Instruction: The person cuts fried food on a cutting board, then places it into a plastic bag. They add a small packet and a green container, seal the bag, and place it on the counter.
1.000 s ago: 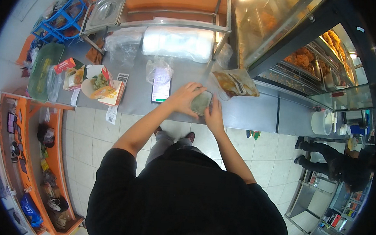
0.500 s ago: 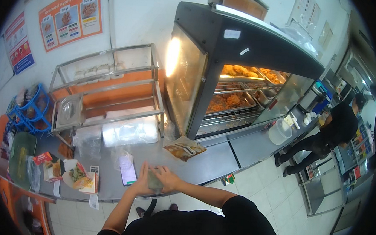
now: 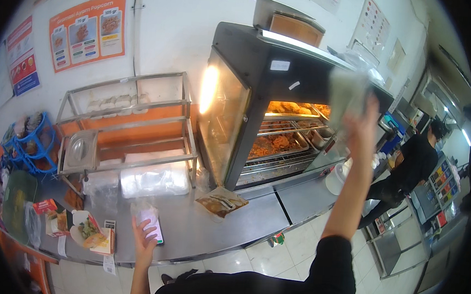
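My right hand point(image 3: 362, 128) is raised high at the right, in front of the heated display case point(image 3: 241, 45). It grips a grey-green cloth point(image 3: 347, 94), which is smeared by motion. My left hand point(image 3: 143, 242) is low over the steel counter point(image 3: 258, 216), its fingers apart and nothing in them. Those fingers overlap the left edge of a phone point(image 3: 153, 225) with a pale purple screen. A clear plastic bag point(image 3: 143, 206) lies just beyond the phone. Farther right on the counter rests a clear pouch of brown sauce point(image 3: 220, 201).
Left on the counter are an open food box point(image 3: 86, 229), a red-and-white carton point(image 3: 55, 222), a green tray point(image 3: 19, 204) and a blue basket point(image 3: 33, 143). A steel rack point(image 3: 124, 121) stands behind. Fried food point(image 3: 278, 147) fills the case's trays. A co-worker point(image 3: 415, 158) stands at far right.
My right hand has swung up and right from the counter, carrying the cloth. My left hand has come off the cloth and moved left to the phone. The view has shifted slightly.
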Action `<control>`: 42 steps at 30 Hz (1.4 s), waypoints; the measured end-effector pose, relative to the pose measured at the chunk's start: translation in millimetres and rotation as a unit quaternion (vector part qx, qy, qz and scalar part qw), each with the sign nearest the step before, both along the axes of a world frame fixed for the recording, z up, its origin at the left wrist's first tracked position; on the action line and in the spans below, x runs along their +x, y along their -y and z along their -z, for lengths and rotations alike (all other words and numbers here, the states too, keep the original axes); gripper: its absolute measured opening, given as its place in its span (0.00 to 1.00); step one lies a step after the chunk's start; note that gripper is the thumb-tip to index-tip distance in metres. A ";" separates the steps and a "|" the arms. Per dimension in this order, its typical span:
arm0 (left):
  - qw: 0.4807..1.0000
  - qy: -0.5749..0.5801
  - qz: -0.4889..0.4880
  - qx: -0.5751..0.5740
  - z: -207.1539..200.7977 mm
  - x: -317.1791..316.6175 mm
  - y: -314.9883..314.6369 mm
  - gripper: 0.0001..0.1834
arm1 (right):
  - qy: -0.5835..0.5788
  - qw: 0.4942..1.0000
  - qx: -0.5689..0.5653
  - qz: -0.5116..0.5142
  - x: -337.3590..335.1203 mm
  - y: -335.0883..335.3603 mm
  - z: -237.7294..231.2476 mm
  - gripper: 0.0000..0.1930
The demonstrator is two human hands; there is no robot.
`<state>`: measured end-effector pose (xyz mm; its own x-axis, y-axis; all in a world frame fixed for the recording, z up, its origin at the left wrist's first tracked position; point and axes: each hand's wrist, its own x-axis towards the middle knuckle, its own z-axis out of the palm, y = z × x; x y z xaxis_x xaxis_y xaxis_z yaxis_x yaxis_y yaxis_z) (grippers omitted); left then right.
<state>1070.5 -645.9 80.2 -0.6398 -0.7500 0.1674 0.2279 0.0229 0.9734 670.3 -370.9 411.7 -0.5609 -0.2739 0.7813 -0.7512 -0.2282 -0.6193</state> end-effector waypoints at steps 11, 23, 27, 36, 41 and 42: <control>0.940 -0.039 -0.274 -0.199 -13.5 53.3 6.0 0.32 | -0.465 0.698 0.442 0.317 -255.5 56.4 -160.2 0.20; 0.765 0.422 -0.476 -0.103 59.5 154.7 85.8 0.75 | 0.014 0.875 0.326 -0.357 170.8 211.6 97.1 0.23; 0.891 0.197 -0.391 -0.122 70.0 181.7 119.6 0.75 | 0.219 0.729 0.424 -0.491 353.5 392.1 272.6 0.38; 0.965 0.068 -0.248 -0.050 70.1 186.2 111.4 0.76 | 0.106 0.687 0.572 -0.436 371.4 475.2 349.5 0.22; 0.971 0.168 -0.058 -0.161 62.7 163.8 86.3 0.75 | 0.296 0.783 0.472 -0.275 365.4 300.8 352.5 0.22; 0.972 0.161 -0.031 -0.171 64.7 158.7 79.7 0.71 | 0.371 0.784 0.429 -0.253 369.6 279.7 361.1 0.25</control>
<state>1229.2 -725.5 15.5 -0.6558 -0.7245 0.2121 -0.0993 0.3613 0.9271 1039.9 -650.6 50.6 -0.4241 -0.8535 -0.3028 -0.0586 0.3596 -0.9313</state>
